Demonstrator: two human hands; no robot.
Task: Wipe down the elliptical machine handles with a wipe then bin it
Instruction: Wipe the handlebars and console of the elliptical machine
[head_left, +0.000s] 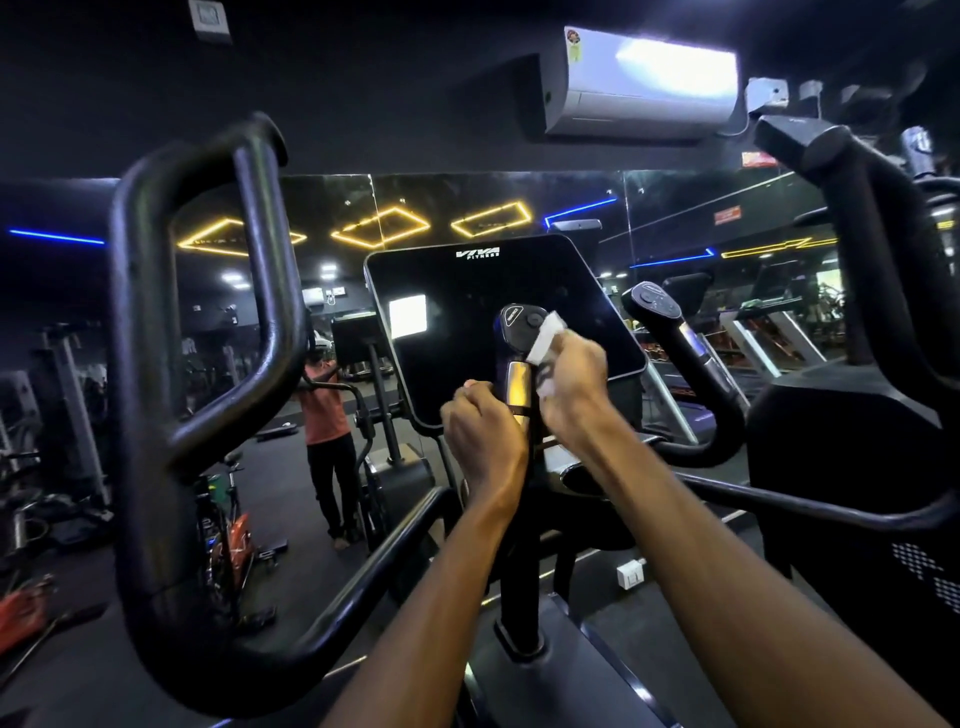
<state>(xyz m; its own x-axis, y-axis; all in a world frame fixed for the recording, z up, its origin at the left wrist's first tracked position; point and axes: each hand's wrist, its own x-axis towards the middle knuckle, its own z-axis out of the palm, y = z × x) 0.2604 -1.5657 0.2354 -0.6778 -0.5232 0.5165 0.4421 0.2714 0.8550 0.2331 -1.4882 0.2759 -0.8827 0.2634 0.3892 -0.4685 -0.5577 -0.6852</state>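
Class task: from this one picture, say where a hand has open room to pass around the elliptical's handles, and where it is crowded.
Open: the loop inside the big left handle, and the gap between the console and the right inner grip. Crowded: the left inner grip, where the left hand holds it low and the right hand presses the wipe against its top.

White crumpled wipe against black inner handle
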